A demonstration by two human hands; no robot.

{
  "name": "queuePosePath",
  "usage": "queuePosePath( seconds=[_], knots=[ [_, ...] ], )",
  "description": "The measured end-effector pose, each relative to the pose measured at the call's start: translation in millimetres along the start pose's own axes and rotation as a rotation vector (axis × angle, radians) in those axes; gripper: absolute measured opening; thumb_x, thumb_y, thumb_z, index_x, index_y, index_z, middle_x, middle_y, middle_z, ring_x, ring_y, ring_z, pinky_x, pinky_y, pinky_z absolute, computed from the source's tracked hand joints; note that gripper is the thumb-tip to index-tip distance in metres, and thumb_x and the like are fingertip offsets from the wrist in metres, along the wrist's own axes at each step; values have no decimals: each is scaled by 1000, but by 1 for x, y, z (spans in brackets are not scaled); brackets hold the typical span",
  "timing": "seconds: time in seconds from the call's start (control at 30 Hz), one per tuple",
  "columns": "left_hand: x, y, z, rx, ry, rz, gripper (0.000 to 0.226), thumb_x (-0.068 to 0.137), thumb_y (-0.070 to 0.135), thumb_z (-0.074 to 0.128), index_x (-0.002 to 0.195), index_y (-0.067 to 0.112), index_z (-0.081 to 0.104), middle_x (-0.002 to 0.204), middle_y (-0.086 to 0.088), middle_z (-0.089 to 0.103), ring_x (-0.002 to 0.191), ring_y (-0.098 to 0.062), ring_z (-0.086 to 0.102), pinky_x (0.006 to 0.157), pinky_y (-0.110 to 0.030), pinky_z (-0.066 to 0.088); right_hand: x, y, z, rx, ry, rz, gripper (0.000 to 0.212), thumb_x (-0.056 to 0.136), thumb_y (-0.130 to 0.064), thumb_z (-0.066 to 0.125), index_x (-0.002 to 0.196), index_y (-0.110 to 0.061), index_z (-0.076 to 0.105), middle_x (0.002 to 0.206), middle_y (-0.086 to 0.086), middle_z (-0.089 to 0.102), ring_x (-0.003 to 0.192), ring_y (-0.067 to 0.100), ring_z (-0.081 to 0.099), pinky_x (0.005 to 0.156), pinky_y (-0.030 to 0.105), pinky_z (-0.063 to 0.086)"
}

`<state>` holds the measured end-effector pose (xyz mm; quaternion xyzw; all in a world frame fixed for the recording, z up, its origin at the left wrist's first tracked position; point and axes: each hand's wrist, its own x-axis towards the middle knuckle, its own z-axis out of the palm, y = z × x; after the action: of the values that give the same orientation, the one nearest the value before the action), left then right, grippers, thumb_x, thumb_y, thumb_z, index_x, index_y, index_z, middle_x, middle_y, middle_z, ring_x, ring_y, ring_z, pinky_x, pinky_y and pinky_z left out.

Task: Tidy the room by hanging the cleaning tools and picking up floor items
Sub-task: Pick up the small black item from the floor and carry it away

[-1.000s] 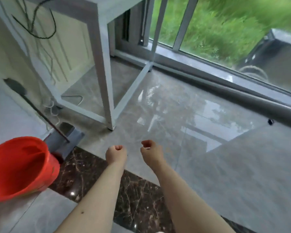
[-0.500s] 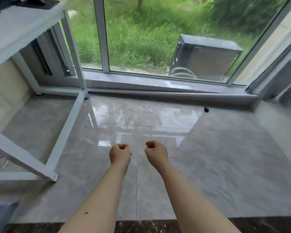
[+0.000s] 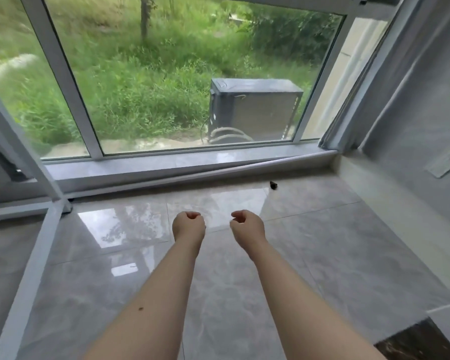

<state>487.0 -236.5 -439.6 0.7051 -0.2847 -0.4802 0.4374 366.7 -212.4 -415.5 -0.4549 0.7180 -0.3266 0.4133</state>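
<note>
Both hands, left hand & right hand, curled, holding nothing, prob. free for small dark bit by window sill.

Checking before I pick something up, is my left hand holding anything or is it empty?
Empty. The left hand is curled into a loose fist above the tiled floor, with nothing showing between its fingers.

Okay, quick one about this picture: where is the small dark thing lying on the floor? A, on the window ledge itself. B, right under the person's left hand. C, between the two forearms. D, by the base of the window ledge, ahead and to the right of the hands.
D: the small dark object lies on the floor tile just below the window ledge, beyond the right hand and off to its right.
</note>
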Motion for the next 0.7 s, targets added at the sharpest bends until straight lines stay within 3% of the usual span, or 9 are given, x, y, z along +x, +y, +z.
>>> queuePosePath(
  seconds=[0.23, 0.47, 0.6, 0.7],
  knots=[
    [50, 50, 83, 104, -91, 47, 11, 90, 5, 47, 94, 12, 55, 99, -7, 58, 94, -28, 63, 80, -36, 54, 76, -15, -49, 58, 105, 48, 34, 91, -8, 47, 123, -10, 59, 121, 6, 61, 93, 14, 54, 76, 23, 43],
    [76, 74, 203, 144, -232, 35, 11, 89, 4, 47, 95, 10, 55, 93, -6, 56, 81, -25, 61, 71, -31, 51, 161, 4, -125, 95, 185, 127, 36, 90, -7, 47, 124, -9, 58, 119, 7, 61, 92, 13, 53, 72, 18, 43],
    [93, 91, 283, 165, -271, 30, 13, 89, 4, 46, 96, 9, 56, 95, -7, 57, 85, -27, 61, 71, -31, 50, 226, 11, -177, 106, 218, 147, 36, 89, -7, 47, 124, -9, 58, 120, 7, 60, 90, 13, 53, 72, 19, 43],
    [102, 102, 337, 190, -317, 12, 13, 88, 3, 45, 95, 8, 55, 84, -4, 56, 77, -24, 60, 65, -29, 48, 270, 14, -215, 119, 244, 173, 36, 89, -8, 48, 124, -10, 59, 121, 8, 60, 93, 16, 54, 76, 22, 42]
  ],
)
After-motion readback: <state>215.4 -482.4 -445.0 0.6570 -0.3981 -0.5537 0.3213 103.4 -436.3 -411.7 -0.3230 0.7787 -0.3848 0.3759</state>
